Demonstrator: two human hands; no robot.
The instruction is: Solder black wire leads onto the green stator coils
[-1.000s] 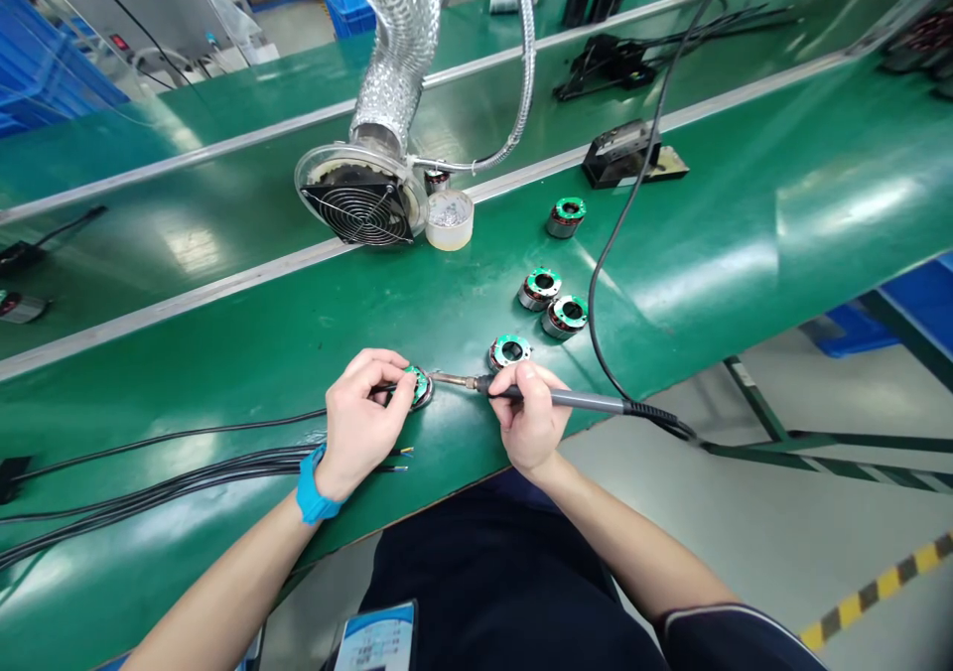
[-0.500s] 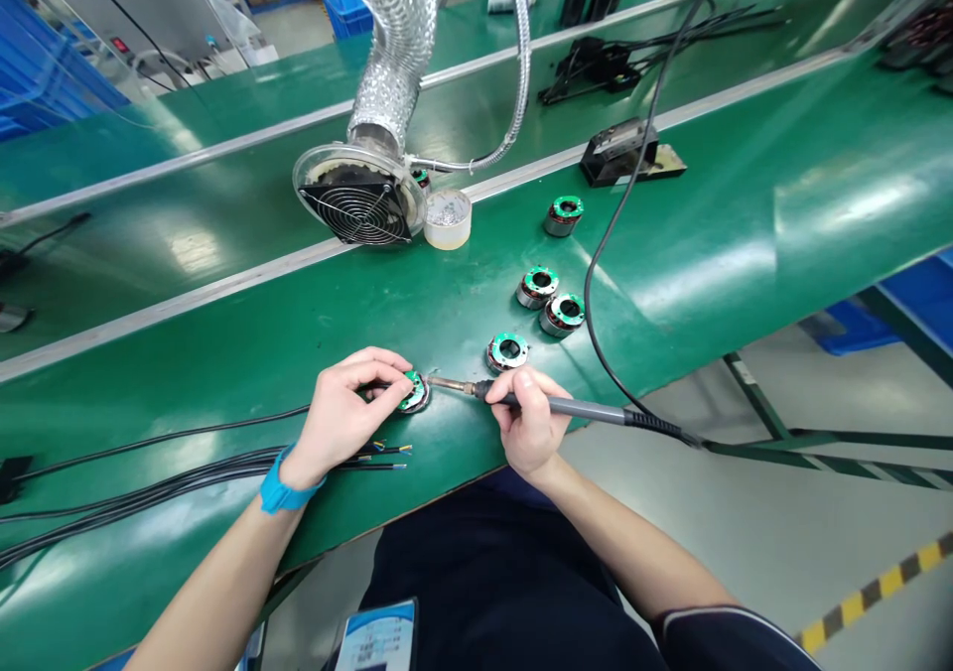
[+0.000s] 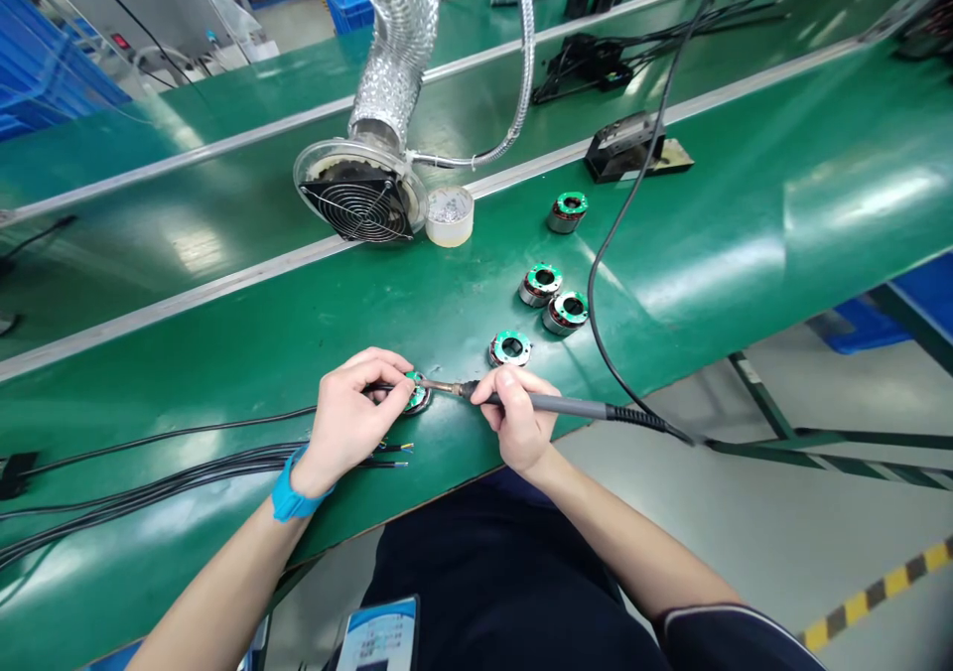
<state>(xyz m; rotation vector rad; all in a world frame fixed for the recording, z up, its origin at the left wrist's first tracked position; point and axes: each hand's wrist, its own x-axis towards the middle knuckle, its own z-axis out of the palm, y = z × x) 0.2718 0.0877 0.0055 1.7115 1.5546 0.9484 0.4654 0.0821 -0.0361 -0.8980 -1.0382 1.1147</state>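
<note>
My left hand (image 3: pixel 349 418) pinches a small round motor stator with a green board (image 3: pixel 418 393) on the green bench (image 3: pixel 223 353), together with a thin black wire. My right hand (image 3: pixel 513 418) grips a grey soldering iron (image 3: pixel 551 405) like a pen. The iron's metal tip touches the stator's top edge. Three more stators (image 3: pixel 510 347) (image 3: pixel 541 284) (image 3: pixel 566 312) lie just beyond my right hand, and another stator (image 3: pixel 567 210) sits farther back. Black cables with stripped coloured ends (image 3: pixel 186 468) run in from the left under my left wrist.
A fume extractor with a fan grille (image 3: pixel 361 195) on a silver hose stands at the back, a white tub (image 3: pixel 450 216) beside it. A black iron stand (image 3: pixel 632 145) sits back right. The iron's black cord (image 3: pixel 617 224) loops across the bench. The bench edge runs just before my hands.
The soldering iron has slid left, so its tip now rests on the stator instead of just right of it. My left hand has stayed on the stator, its wrist shifting slightly.
</note>
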